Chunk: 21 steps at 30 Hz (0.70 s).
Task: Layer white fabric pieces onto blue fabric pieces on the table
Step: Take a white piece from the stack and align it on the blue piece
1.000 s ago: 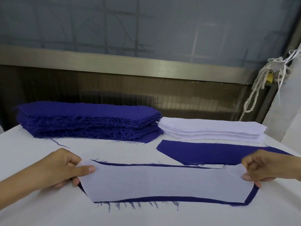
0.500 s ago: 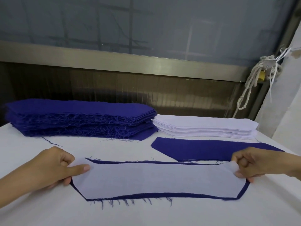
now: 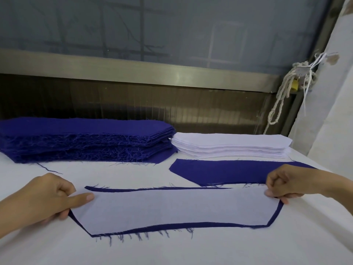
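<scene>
A long white fabric piece [image 3: 172, 209] lies on a blue fabric piece [image 3: 191, 225] whose edges show as a thin border around it. My left hand [image 3: 45, 199] pinches the white piece's left end, thumb on top. My right hand [image 3: 286, 182] pinches its right end with curled fingers. A second single blue piece [image 3: 219, 171] lies flat just behind. Further back stand a tall stack of blue pieces [image 3: 86, 138] at the left and a lower stack of white pieces [image 3: 231, 146] at the right.
The white table [image 3: 172, 249] runs to a dark wall with a metal rail [image 3: 152, 69] behind the stacks. A knotted white rope [image 3: 282, 96] hangs at the back right beside a white curtain [image 3: 328, 111].
The white piece has settled lower and flatter on the blue piece, with its right end shifted slightly. Both hands keep their pinch on the ends.
</scene>
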Available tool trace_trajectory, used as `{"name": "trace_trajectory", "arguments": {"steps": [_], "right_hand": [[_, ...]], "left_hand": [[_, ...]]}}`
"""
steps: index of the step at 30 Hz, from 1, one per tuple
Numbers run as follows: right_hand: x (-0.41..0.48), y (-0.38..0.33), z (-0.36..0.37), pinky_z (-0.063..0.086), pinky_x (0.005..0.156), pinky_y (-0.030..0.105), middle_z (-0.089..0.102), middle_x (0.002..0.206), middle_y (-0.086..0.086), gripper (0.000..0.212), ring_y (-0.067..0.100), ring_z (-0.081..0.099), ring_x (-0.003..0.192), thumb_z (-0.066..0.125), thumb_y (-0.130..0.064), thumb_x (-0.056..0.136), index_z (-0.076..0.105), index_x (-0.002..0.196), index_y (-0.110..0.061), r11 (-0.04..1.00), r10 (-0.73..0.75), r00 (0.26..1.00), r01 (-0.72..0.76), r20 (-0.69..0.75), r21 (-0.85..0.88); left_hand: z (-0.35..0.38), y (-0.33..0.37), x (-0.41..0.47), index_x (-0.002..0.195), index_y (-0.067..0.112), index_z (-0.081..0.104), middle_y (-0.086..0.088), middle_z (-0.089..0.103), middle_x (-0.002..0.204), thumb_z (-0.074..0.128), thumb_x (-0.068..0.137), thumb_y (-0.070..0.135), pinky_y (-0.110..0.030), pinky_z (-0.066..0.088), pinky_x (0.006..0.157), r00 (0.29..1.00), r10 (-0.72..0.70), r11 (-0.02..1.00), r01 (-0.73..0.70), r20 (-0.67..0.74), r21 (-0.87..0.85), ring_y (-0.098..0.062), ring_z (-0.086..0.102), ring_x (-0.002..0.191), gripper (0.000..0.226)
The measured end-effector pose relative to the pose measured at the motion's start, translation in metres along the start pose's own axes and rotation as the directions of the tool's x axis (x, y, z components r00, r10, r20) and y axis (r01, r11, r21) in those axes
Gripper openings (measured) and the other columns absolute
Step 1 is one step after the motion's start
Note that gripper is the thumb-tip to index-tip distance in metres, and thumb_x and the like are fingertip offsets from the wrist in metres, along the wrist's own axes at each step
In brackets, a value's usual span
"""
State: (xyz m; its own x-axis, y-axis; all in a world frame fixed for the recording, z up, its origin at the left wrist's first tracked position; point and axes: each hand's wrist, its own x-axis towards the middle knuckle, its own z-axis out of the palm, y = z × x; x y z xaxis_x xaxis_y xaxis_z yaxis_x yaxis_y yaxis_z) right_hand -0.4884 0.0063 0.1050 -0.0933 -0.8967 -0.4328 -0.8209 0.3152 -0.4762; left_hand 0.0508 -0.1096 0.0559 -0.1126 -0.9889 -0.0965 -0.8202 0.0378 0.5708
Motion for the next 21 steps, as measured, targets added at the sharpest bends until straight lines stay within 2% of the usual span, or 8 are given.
{"name": "trace_trajectory", "arguments": {"steps": [5, 8, 12, 16, 18, 21], "right_hand": [[0.0, 0.0, 0.0, 0.034, 0.049, 0.015, 0.07, 0.067, 0.002, 0.016, 0.006, 0.046, 0.052, 0.073, -0.028, 0.09, 0.066, 0.081, -0.018, 1.0, 0.006, 1.0, -0.006, 0.0, 0.003], [0.001, 0.002, 0.0, 0.033, 0.049, 0.016, 0.069, 0.068, 0.003, 0.015, 0.006, 0.046, 0.052, 0.074, -0.029, 0.089, 0.066, 0.085, -0.017, 1.0, 0.007, 1.0, -0.007, -0.004, 0.01], [0.002, 0.002, 0.001, 0.031, 0.048, 0.016, 0.068, 0.067, 0.003, 0.017, 0.006, 0.045, 0.052, 0.074, -0.028, 0.09, 0.065, 0.093, -0.014, 1.0, 0.011, 1.0, -0.011, -0.011, 0.027], [0.004, 0.003, 0.0, 0.031, 0.047, 0.016, 0.068, 0.065, 0.003, 0.012, 0.005, 0.044, 0.048, 0.068, -0.021, 0.094, 0.061, 0.098, -0.012, 0.999, 0.024, 0.999, -0.024, -0.035, 0.022], [0.005, 0.005, 0.0, 0.032, 0.047, 0.017, 0.065, 0.063, 0.0, 0.008, 0.006, 0.044, 0.049, 0.067, -0.021, 0.095, 0.062, 0.097, -0.015, 1.0, 0.022, 0.998, -0.022, -0.062, -0.003], [0.009, 0.01, -0.002, 0.031, 0.047, 0.017, 0.059, 0.064, 0.003, 0.002, 0.011, 0.043, 0.056, 0.067, -0.021, 0.095, 0.066, 0.093, -0.02, 0.998, -0.065, 0.995, 0.066, -0.077, 0.02]], "left_hand": [[0.0, -0.012, 0.008, 0.055, 0.017, 0.069, -0.008, 0.067, 0.049, 0.067, 0.047, 0.082, -0.02, 0.043, 0.042, 1.0, -0.002, 1.0, 0.002, -0.01, -0.005, -0.015, 0.049, 0.035, 0.065], [-0.002, -0.025, 0.015, 0.053, 0.018, 0.069, -0.008, 0.065, 0.047, 0.065, 0.043, 0.091, -0.02, 0.046, 0.044, 0.999, 0.01, 1.0, -0.009, -0.034, 0.021, -0.018, 0.052, 0.036, 0.073], [-0.009, -0.039, 0.022, 0.049, 0.018, 0.066, -0.004, 0.065, 0.046, 0.056, 0.032, 0.102, -0.028, 0.055, 0.049, 0.997, 0.006, 0.996, 0.002, -0.082, 0.087, -0.021, 0.059, 0.039, 0.086], [-0.012, -0.041, 0.022, 0.046, 0.017, 0.065, -0.003, 0.063, 0.043, 0.055, 0.041, 0.097, -0.033, 0.058, 0.057, 0.994, 0.025, 0.992, -0.011, -0.108, 0.123, -0.02, 0.061, 0.041, 0.081], [-0.013, -0.039, 0.021, 0.044, 0.017, 0.065, -0.003, 0.063, 0.043, 0.053, 0.044, 0.094, -0.03, 0.056, 0.055, 0.993, 0.02, 0.99, -0.004, -0.116, 0.142, -0.017, 0.06, 0.04, 0.078], [-0.015, -0.032, 0.017, 0.043, 0.018, 0.064, -0.001, 0.063, 0.043, 0.049, 0.049, 0.093, -0.026, 0.053, 0.053, 0.992, 0.008, 0.985, 0.015, -0.129, 0.173, -0.013, 0.059, 0.038, 0.076]]}}
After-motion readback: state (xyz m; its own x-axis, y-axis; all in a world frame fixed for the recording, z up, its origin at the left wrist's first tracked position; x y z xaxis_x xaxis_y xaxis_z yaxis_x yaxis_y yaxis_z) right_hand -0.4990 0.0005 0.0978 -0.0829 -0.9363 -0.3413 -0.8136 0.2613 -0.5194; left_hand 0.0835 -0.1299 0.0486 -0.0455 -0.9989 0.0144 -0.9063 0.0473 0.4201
